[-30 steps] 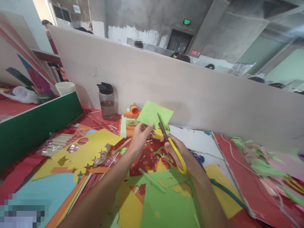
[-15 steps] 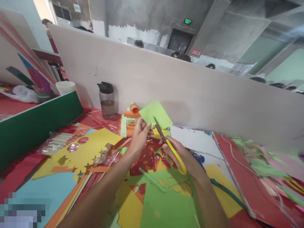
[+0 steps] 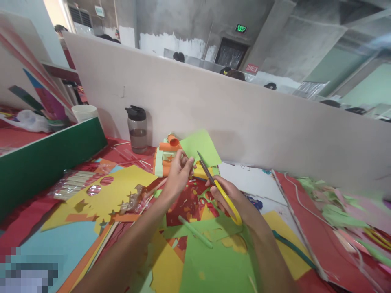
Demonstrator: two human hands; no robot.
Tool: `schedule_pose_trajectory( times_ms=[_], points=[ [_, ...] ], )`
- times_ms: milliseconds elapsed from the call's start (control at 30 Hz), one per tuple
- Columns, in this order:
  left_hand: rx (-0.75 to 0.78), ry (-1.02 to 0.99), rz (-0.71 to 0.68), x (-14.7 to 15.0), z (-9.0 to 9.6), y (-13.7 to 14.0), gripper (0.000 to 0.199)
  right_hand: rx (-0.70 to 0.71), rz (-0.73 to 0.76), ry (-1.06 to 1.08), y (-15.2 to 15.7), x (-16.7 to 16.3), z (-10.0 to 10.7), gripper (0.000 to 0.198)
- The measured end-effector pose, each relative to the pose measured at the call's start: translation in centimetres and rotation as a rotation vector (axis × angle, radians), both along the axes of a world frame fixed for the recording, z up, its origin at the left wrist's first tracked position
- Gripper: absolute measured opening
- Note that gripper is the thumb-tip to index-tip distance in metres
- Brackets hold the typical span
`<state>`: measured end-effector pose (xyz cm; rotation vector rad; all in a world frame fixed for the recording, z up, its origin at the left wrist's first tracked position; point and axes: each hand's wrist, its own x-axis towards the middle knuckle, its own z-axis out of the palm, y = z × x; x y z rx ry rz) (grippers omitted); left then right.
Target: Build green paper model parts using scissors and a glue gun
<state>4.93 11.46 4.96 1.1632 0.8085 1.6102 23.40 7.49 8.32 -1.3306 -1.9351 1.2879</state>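
Note:
My left hand (image 3: pixel 182 167) pinches the lower left edge of a light green sheet of paper (image 3: pixel 202 143), holding it up above the table. In my right hand (image 3: pixel 227 190) are scissors (image 3: pixel 224 197) with yellow handles, their dark blades pointing up and left. The blade tips lie against or just in front of the paper's lower part; whether they are cutting it I cannot tell. Behind my left hand stands a paper construction of orange rolls (image 3: pixel 169 146) with an orange star on a pale green piece. A yellow piece (image 3: pixel 204 173) shows beneath the green sheet.
A water bottle (image 3: pixel 137 129) stands by the white partition (image 3: pixel 232 118). Yellow paper with star cutouts (image 3: pixel 122 179) lies left. Green paper (image 3: pixel 216 256) and a green pen-like stick (image 3: pixel 195 232) lie in front. Paper scraps (image 3: pixel 339 205) are piled right; a green board (image 3: pixel 51 162) borders the left.
The green sheet has tilted and turned slightly, its right corner a little further left. My hands and the scissors have barely shifted.

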Motion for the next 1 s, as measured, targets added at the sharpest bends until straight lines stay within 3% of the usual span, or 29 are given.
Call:
schedule_pose_trajectory(
  times_ms=[467,700,1000],
  points=[
    [-0.01,0.13,-0.094,-1.6,-0.1,0.6,0.029,0.106,0.003,-0.101,-0.3,0.7,0.9,0.047],
    [-0.018,0.251,-0.038,-2.1,0.3,0.8,0.023,0.099,0.002,-0.077,0.0,0.6,0.6,0.047],
    [-0.031,0.129,0.022,-1.2,0.0,0.7,0.019,0.053,-0.019,-0.041,0.1,0.2,0.0,0.041]
  ],
)
